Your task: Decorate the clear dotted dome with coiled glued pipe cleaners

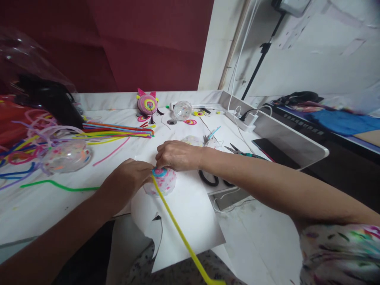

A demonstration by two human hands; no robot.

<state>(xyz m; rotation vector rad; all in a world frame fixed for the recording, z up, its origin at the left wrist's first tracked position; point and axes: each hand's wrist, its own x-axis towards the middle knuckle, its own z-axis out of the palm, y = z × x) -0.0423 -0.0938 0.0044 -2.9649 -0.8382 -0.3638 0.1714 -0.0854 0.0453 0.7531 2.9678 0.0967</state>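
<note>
A clear, pink-speckled plastic dome (166, 183) sits on a white paper sheet (190, 221) at the table's front edge. On its top is a small pink and blue coil (159, 171). My left hand (126, 182) is closed at the dome's left side, pinching the yellow pipe cleaner (175, 221) near its upper end. From there the pipe cleaner runs down across the paper towards my lap. My right hand (176, 155) is bent over the coil from behind, fingers pressed together at its far edge. What those fingertips hold is hidden.
Loose pipe cleaners (118, 130) and a speckled clear ball (67, 155) lie left. At the back are a pink coiled ornament (147, 103) and a clear ball (182, 110). Pliers (243, 152), black-handled scissors (208, 179), a phone (276, 153) and a power strip (242, 121) are right.
</note>
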